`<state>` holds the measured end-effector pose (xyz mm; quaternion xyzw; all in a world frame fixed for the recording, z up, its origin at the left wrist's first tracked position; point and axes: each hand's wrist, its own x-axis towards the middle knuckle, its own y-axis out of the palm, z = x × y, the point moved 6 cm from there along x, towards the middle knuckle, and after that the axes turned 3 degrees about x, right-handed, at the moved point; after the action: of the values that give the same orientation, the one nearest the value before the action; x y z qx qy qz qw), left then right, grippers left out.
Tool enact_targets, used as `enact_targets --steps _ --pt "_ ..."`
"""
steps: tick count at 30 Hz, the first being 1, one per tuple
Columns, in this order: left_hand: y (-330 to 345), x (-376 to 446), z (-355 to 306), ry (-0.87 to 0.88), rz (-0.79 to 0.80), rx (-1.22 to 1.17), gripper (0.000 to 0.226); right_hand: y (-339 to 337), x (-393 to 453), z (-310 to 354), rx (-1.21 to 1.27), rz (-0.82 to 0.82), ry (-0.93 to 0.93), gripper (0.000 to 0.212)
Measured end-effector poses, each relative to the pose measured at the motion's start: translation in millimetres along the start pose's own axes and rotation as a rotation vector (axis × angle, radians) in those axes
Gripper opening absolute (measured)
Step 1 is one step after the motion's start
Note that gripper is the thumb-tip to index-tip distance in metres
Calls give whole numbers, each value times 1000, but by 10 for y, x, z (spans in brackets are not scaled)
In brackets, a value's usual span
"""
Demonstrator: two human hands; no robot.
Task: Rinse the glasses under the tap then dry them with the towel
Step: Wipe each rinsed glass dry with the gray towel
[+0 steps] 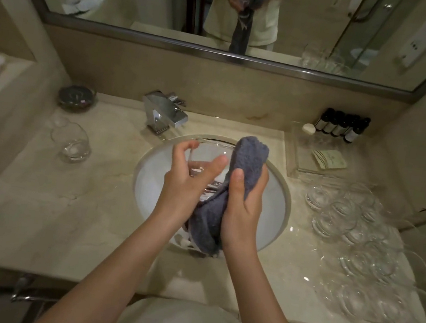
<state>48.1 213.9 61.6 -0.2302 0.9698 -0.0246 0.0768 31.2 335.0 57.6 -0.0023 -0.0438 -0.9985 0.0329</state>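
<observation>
Your forearms reach out over the marble counter (87, 199) and the white basin (274, 204), where the drying step is in hand. On the counter's right a large cluster of glasses (359, 235) lies waiting; whether they are wet, I cannot tell. One stemless glass (73, 143) stands alone on the left, well apart from the chrome tap (164, 114), which shows no water running. Your right hand (244, 200) grips the grey towel (247, 163), bunched against the held glass (207, 155). Your left hand (191, 174) curls round that glass above the basin. Next, you probably need to turn the glass against the towel, then set it down.
</observation>
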Motion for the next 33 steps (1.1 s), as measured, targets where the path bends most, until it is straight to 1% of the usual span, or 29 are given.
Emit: enact_targets --steps 1,2,5,7,8,10,11,12,13,15,16,17,19,21,22,24,26,28,30,33 --pt "5 -11 0 2 8 -11 63 26 -18 12 -27 1 -24 63" --pt "9 -18 2 -18 20 -48 64 40 -26 15 -30 0 -26 59" --pt "22 -31 43 -184 109 -238 69 32 27 -8 68 13 81 36" --pt "25 -26 79 -216 146 -200 62 -5 51 -45 74 9 114 31" --pt "21 -19 80 -198 144 -119 56 -11 36 -55 62 1 119 33" --pt "-29 33 95 -124 72 52 44 2 -19 -48 2 -9 85 46" --pt "-63 44 88 -97 22 93 36 17 -46 -35 -41 -13 51 54" --pt "-91 31 82 -81 -8 106 33 28 -68 -21 -80 -19 16 62" --pt "-112 17 85 -58 -19 104 37 37 -80 -3 -115 -23 -18 67" --pt "-110 -21 72 -6 15 86 57 47 -82 29 -163 -22 -69 71" --pt "-108 -29 74 -1 33 54 64 46 -84 48 -167 -23 -77 73" --pt "-100 -38 62 -7 53 12 68 41 -84 61 -155 -27 -75 71" --pt "-81 -56 61 -77 90 -105 60 34 -67 70 -92 -20 -44 60" --pt "-70 -76 144 -199 123 -231 50 37 -42 42 -8 -1 12 49" --pt "-68 -87 183 -232 133 -252 48 40 -35 22 13 10 35 43" --pt "-91 -79 211 -232 132 -161 51 52 -44 -2 14 22 42 37" --pt "-129 -59 214 -190 104 -63 49 53 -70 -18 5 14 29 37" --pt "-160 -88 203 -162 77 -54 51 62 -92 -46 5 18 24 39" --pt "-204 -121 203 -149 63 -86 63 73 -102 -54 -3 30 10 41" --pt "-238 -131 151 -147 118 -180 66 114 -97 -37 -12 43 -11 46"
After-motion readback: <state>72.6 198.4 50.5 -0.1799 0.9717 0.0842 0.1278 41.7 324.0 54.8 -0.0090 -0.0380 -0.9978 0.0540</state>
